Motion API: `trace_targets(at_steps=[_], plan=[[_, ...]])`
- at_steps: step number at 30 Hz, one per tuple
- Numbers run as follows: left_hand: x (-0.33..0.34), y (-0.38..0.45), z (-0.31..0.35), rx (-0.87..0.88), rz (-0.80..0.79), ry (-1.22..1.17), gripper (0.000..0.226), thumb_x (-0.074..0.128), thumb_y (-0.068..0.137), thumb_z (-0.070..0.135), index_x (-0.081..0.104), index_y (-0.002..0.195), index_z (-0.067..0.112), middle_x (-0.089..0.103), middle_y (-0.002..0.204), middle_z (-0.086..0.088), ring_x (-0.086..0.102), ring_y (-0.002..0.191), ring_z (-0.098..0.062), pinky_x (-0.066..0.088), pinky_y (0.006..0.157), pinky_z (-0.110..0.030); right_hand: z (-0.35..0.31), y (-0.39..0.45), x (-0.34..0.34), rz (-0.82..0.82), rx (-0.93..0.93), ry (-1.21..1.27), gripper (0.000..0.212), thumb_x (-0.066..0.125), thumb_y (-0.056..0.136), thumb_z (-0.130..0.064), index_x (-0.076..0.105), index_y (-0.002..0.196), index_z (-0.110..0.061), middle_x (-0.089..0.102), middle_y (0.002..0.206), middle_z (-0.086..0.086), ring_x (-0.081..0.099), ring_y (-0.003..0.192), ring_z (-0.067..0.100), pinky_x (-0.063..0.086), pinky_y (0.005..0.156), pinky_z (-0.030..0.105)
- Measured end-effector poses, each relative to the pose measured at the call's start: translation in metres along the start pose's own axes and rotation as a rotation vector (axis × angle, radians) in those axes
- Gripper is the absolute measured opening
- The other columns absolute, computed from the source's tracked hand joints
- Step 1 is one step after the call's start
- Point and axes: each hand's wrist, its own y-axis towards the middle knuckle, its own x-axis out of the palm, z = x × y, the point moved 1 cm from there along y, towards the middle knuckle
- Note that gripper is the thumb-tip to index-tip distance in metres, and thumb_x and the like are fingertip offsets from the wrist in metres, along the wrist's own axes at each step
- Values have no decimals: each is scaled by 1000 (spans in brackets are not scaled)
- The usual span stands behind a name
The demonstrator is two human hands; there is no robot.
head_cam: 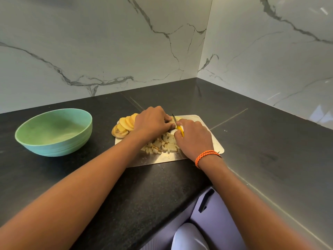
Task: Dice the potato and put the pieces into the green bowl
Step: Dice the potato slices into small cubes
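Here, the black speckled stone countertop (100, 177) fills the lower and middle frame, backed by white marble-veined wall panels (108, 42) across the top. Left of centre sits the wide pale-green bowl (54, 131), with nothing visible inside; it stands well apart from the cutting, probably parked within reach for the transfer later. At centre lies the thin, shiny rectangular metal cutting board (219, 147), which keeps all the potato on one surface.

On the board's upper-left edge, a fanned row of round yellow potato slices (126, 123) overlaps, apparently queued for dicing. Toward the near side, between the two forearms, a heap of small pale potato cubes (162, 144) has gathered, none yet in the bowl.

The left hand (153, 121) curls its fingers down over what is being cut, likely to steady it; the piece itself is hidden beneath. The right hand (194, 138), with an orange braided wristband (207, 156), wraps closed around the yellow-handled small knife (177, 124), whose blade pokes up just beside the left fingertips. Dicing looks partway done, with slices remaining.
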Motion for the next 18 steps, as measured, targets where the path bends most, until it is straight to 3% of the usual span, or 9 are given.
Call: trace_targets(at_steps=[4,11,15,18], plan=[[2,1,-1,-11,2,0,37,76,90,58,80,116,32,80,102,12,63,73,-6,57,65,-29,2,-6,-4,-30,-37,-15,36,48,101,-34,62,133,-27,67,115,5,61,100,24,48,80,37],[0,1,2,-17,-14,10,38,75,92,55,78,122,31,79,109,12,59,70,-6,40,54,-23,11,-36,-16,-53,-42,0,39,49,100,-35,60,136,-31,68,114,4,62,101,25,52,83,40],[1,0,2,-13,-11,10,41,75,92,56,77,124,31,78,113,12,59,70,-7,42,55,-24,19,-51,-23,-54,-25,-15,39,49,99,-37,59,136,-33,70,104,3,63,90,23,52,78,37],[0,-1,3,-14,-15,13,42,74,93,55,76,126,30,78,115,11,59,70,-8,41,55,-23,26,-55,-30,-43,9,-41,39,49,100,-35,58,138,-33,70,107,5,64,94,26,49,76,37]])
